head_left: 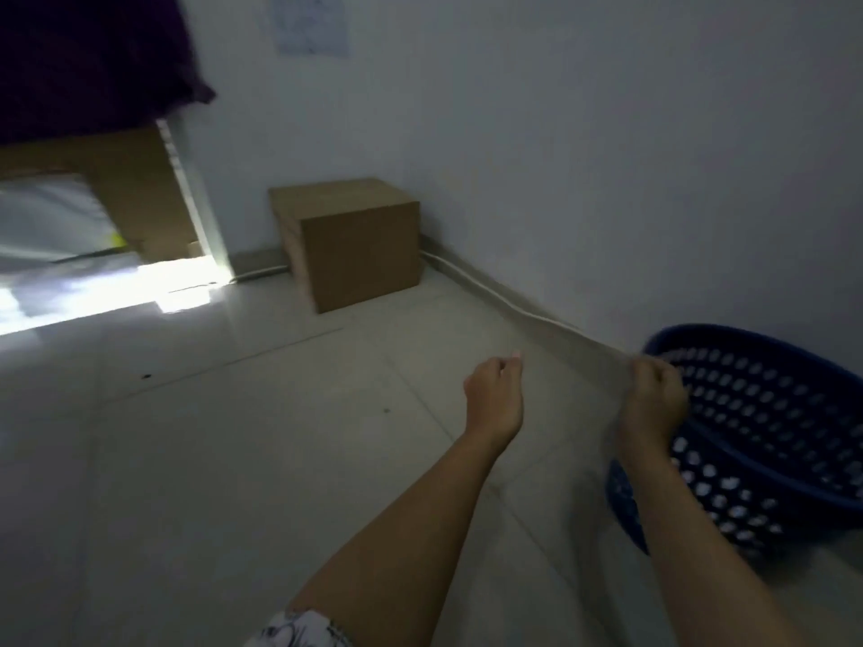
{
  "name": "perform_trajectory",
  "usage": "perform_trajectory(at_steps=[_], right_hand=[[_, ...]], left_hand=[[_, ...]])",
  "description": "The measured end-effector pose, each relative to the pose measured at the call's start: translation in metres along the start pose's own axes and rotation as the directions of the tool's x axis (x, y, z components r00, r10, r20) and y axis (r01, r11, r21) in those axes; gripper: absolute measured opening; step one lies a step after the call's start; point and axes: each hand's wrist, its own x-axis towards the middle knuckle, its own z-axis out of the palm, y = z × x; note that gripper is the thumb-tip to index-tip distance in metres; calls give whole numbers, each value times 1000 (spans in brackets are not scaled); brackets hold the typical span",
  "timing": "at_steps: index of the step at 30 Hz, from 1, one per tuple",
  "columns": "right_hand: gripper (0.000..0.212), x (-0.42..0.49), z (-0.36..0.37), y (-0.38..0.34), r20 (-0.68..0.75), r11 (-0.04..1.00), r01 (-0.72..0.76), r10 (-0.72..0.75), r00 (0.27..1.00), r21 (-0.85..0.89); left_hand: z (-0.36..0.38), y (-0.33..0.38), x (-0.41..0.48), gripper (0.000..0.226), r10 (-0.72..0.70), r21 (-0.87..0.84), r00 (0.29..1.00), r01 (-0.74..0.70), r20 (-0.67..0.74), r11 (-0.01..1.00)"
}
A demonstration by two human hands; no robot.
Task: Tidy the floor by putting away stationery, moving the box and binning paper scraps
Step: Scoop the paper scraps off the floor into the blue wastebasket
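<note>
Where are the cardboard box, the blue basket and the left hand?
cardboard box (359,254): head view, on its front face.
blue basket (766,413): head view, on its perforated inner wall.
left hand (495,394): head view, on the back of the hand.

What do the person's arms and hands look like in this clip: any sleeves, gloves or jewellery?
Both forearms are bare, with no gloves, watch, rings or bracelets visible on the left hand or right hand. At the bottom edge, a short sleeve in white fabric with a dark pattern covers the left upper arm. The dim, blurred image hides finer detail.
</note>
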Motion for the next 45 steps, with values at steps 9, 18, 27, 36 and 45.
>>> perform_trajectory(at_steps=[9, 18, 27, 36, 45], right_hand=[[12, -238, 164, 76, 588, 970, 7, 142, 796, -244], [68, -539, 256, 157, 952, 713, 631, 242, 186, -304], [79, -701, 244, 218, 947, 465, 856, 311, 83, -227], [54, -768, 335, 178, 999, 785, 618, 40, 15, -40], [72, -787, 440, 178, 975, 663, 748, 183, -124, -30]], left_hand=[[-266, -170, -56, 41, -268, 51, 790, 353, -551, 934], [-503, -374, -222, 41, -432, -101, 193, 814, -881, 571], [-566, -444, -277, 87, -587, -435, -69, 741, -807, 511], [-622, -490, -280, 53, -236, 105, 299, 796, -925, 596], [-701, -499, -228, 89, -272, -24, 251, 693, -929, 720]])
